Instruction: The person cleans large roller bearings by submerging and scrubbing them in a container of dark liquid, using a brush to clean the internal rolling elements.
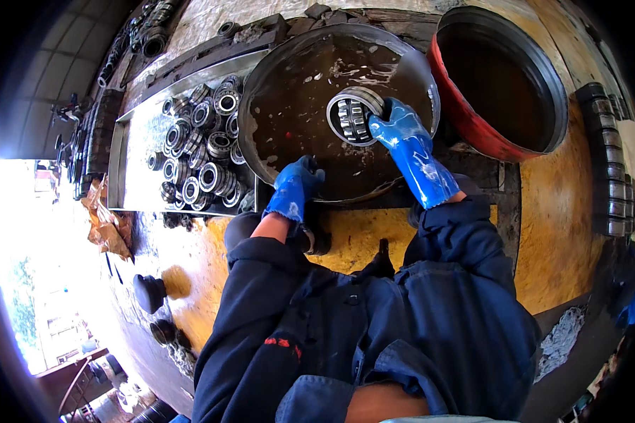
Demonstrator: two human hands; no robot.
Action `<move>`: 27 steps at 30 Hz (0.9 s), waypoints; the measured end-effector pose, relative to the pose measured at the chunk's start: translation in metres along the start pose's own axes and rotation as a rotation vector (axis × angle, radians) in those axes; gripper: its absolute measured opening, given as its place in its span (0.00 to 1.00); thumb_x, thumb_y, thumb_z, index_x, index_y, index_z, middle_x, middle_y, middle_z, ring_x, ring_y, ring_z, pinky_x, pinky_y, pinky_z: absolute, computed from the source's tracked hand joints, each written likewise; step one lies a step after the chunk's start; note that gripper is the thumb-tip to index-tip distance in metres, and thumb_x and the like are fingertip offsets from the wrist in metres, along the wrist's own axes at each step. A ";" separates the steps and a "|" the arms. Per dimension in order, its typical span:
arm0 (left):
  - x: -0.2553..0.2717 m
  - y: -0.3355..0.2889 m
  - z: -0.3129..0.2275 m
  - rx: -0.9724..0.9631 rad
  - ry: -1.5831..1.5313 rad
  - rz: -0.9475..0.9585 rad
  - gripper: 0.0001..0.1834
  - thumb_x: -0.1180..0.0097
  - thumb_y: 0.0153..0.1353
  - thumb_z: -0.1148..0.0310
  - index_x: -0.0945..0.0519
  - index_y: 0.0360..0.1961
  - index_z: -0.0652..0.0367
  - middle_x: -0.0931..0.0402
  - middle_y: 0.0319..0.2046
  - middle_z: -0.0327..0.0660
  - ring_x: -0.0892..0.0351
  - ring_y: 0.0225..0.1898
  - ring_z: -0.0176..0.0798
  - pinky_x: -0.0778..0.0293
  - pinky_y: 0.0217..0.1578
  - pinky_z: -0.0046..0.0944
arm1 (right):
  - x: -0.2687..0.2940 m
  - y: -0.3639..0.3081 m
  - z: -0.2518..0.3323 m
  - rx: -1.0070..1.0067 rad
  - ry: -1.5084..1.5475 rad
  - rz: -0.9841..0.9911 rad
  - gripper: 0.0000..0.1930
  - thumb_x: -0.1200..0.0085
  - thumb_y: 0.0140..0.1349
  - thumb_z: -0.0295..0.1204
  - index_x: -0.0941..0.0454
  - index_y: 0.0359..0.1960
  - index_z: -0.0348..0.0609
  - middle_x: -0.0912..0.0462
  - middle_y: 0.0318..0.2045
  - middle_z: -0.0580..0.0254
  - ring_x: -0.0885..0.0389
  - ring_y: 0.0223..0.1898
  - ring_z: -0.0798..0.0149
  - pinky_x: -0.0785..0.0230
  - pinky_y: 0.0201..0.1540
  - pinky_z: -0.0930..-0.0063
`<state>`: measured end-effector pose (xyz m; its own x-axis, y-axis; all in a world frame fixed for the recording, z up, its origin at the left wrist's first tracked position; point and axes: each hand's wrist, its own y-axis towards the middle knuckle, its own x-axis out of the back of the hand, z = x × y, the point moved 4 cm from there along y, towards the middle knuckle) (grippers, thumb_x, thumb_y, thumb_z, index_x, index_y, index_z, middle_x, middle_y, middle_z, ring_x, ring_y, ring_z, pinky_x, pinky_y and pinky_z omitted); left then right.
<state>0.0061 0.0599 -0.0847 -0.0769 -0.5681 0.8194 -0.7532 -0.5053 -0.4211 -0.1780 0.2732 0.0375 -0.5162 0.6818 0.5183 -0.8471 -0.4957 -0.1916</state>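
While my right hand (402,132) in its wet blue glove grips a large bearing (353,120) by its right side, my left hand (296,185) sits well apart from it, lower in the frame, at the near rim of a wide round basin (346,30). The bearing is tilted so that its rollers show inside the ring, and it is above the dark brown liquid (289,99) in the basin, a little right of the upper middle of the frame. My left fingers are curled; they may be resting on the rim, but from this angle I can't tell whether they hold anything. Left of the basin, a shiny metal tray (135,158) carries a heap of smaller bearings (208,176), bunched mostly toward its right side. At the upper right of the frame, a red drum (466,116) with dark contents stands close beside the basin. Near the right edge, a row of metal rings (617,190) lines up, and crumpled brown paper (106,222) lies at the left, below the tray. My dark blue jacket (261,317) fills the lower middle.
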 end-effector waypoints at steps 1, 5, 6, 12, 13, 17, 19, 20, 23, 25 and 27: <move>-0.003 0.005 0.009 -0.007 -0.041 -0.002 0.27 0.38 0.54 0.50 0.21 0.53 0.52 0.16 0.45 0.49 0.17 0.48 0.53 0.23 0.52 0.46 | 0.000 -0.001 0.001 0.023 0.045 -0.004 0.22 0.41 0.57 0.35 0.20 0.52 0.36 0.14 0.44 0.47 0.15 0.47 0.53 0.27 0.54 0.62; 0.011 0.029 0.017 -0.148 -0.961 0.346 0.19 0.38 0.65 0.56 0.20 0.50 0.57 0.16 0.36 0.44 0.16 0.35 0.38 0.20 0.35 0.37 | -0.015 -0.001 -0.007 -0.010 0.124 0.010 0.21 0.41 0.57 0.36 0.19 0.49 0.35 0.14 0.37 0.50 0.16 0.40 0.57 0.27 0.47 0.64; 0.019 0.026 -0.028 0.033 -1.095 0.324 0.16 0.41 0.68 0.59 0.21 0.48 0.59 0.18 0.31 0.39 0.20 0.28 0.32 0.24 0.27 0.32 | -0.008 0.002 -0.018 -0.072 0.103 -0.025 0.21 0.42 0.57 0.36 0.19 0.49 0.35 0.14 0.35 0.51 0.17 0.38 0.59 0.27 0.45 0.64; 0.026 0.019 -0.047 0.019 -1.040 0.566 0.21 0.33 0.62 0.66 0.21 0.53 0.64 0.16 0.39 0.43 0.17 0.39 0.37 0.20 0.42 0.37 | -0.041 0.006 -0.039 -0.065 0.243 0.223 0.21 0.41 0.55 0.29 0.21 0.50 0.31 0.15 0.40 0.54 0.19 0.40 0.64 0.28 0.48 0.69; 0.018 0.019 -0.037 0.024 -1.000 0.505 0.22 0.32 0.61 0.67 0.21 0.54 0.64 0.16 0.41 0.44 0.17 0.41 0.38 0.20 0.45 0.38 | -0.057 0.009 -0.046 -0.112 0.303 0.293 0.21 0.40 0.55 0.26 0.21 0.51 0.30 0.15 0.42 0.54 0.19 0.42 0.64 0.29 0.51 0.70; -0.005 0.012 -0.023 0.125 -1.142 0.394 0.24 0.29 0.55 0.70 0.19 0.52 0.66 0.16 0.43 0.46 0.17 0.43 0.39 0.21 0.49 0.40 | -0.069 -0.008 -0.037 -0.150 0.685 0.499 0.22 0.39 0.56 0.27 0.22 0.53 0.29 0.16 0.44 0.55 0.20 0.47 0.64 0.32 0.53 0.73; 0.005 0.010 -0.023 0.152 -1.100 0.379 0.22 0.29 0.53 0.68 0.17 0.48 0.67 0.15 0.40 0.46 0.16 0.40 0.38 0.21 0.46 0.38 | -0.082 0.004 -0.051 -0.154 0.696 0.489 0.22 0.38 0.58 0.29 0.22 0.53 0.30 0.16 0.44 0.56 0.20 0.46 0.64 0.31 0.53 0.72; 0.011 0.012 -0.020 0.143 -1.077 0.328 0.22 0.29 0.53 0.67 0.16 0.47 0.67 0.15 0.40 0.46 0.16 0.38 0.37 0.22 0.44 0.37 | -0.086 0.011 -0.049 -0.149 0.701 0.486 0.22 0.37 0.58 0.30 0.22 0.53 0.31 0.17 0.44 0.56 0.20 0.46 0.64 0.31 0.53 0.72; 0.022 0.030 -0.007 0.179 -0.975 0.181 0.22 0.31 0.54 0.63 0.16 0.46 0.67 0.15 0.37 0.45 0.18 0.35 0.36 0.24 0.38 0.36 | -0.097 0.027 -0.037 -0.182 0.782 0.452 0.18 0.37 0.61 0.32 0.20 0.49 0.34 0.16 0.41 0.57 0.20 0.43 0.68 0.30 0.50 0.72; 0.018 0.055 0.008 0.223 -0.977 0.057 0.22 0.32 0.54 0.60 0.16 0.46 0.65 0.16 0.35 0.45 0.19 0.35 0.36 0.24 0.38 0.37 | -0.098 0.044 -0.042 -0.212 0.675 0.413 0.27 0.34 0.60 0.39 0.23 0.55 0.34 0.16 0.45 0.58 0.19 0.45 0.64 0.26 0.51 0.69; 0.061 0.031 0.003 0.222 -0.952 0.063 0.25 0.33 0.54 0.55 0.16 0.46 0.64 0.17 0.33 0.45 0.20 0.34 0.39 0.25 0.38 0.38 | -0.094 0.059 -0.047 -0.198 0.591 0.405 0.28 0.34 0.60 0.40 0.24 0.57 0.34 0.17 0.46 0.56 0.19 0.46 0.63 0.26 0.52 0.69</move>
<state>-0.0195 0.0076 -0.0491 0.5202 -0.8354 0.1776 -0.6181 -0.5117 -0.5968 -0.1857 0.2046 -0.0617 -0.7280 0.6692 -0.1487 -0.5538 -0.7020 -0.4478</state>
